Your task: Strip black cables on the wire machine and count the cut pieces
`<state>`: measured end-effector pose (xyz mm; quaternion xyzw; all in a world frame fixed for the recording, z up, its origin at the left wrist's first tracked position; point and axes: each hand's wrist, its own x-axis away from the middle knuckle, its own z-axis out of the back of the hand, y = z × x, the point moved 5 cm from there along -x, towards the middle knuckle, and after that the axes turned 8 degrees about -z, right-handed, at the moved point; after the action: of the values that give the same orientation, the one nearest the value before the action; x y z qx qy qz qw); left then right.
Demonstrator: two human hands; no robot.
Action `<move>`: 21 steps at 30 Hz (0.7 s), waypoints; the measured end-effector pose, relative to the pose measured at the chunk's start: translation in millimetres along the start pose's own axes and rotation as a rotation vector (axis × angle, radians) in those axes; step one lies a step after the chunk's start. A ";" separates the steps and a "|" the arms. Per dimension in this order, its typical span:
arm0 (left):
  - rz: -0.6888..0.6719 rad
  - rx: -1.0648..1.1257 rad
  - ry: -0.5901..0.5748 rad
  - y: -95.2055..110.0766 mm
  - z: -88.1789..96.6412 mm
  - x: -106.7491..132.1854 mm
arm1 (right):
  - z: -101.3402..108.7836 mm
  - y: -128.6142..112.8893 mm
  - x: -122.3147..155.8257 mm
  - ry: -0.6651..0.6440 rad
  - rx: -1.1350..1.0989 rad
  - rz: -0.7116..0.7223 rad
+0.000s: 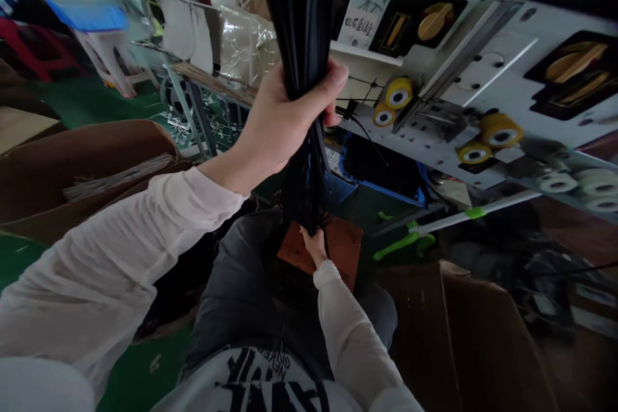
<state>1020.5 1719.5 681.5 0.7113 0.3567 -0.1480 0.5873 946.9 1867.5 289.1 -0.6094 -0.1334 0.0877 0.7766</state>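
Cable bundle runs thru the fingers of the L hand and down to the R hand, its fingers touching a wooden board just past the trousers. Right of the L fingers sits a machine panel w/ rollers on it; left of them, a cardboard box w/ strips inside. Behind the L fingers: workbench, plastic bag; right of the R fingers, 2nd cardboard box.
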 end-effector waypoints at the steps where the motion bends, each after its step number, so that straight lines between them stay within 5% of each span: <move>1: -0.003 0.001 0.006 3.0 2.0 0.2 | -0.2 -0.9 0.2 0.005 0.007 0.005; 12: -0.055 0.025 0.139 14.9 29.2 19.2 | -9.9 -22.1 5.5 -0.131 0.244 0.126; 16: -0.056 0.001 0.367 36.5 84.2 44.0 | 13.8 -53.7 10.8 -0.278 0.414 0.182; 19: -0.069 -0.066 0.561 51.0 145.7 97.2 | 47.3 -91.3 23.8 -0.372 0.552 0.224; 21: 0.046 -0.187 0.586 51.2 180.8 143.7 | 66.6 -120.4 39.9 -0.454 0.790 0.300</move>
<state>1193.9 1594.4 580.2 0.6746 0.5066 0.1103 0.5255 960.6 1911.8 424.7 -0.2454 -0.1668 0.3739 0.8787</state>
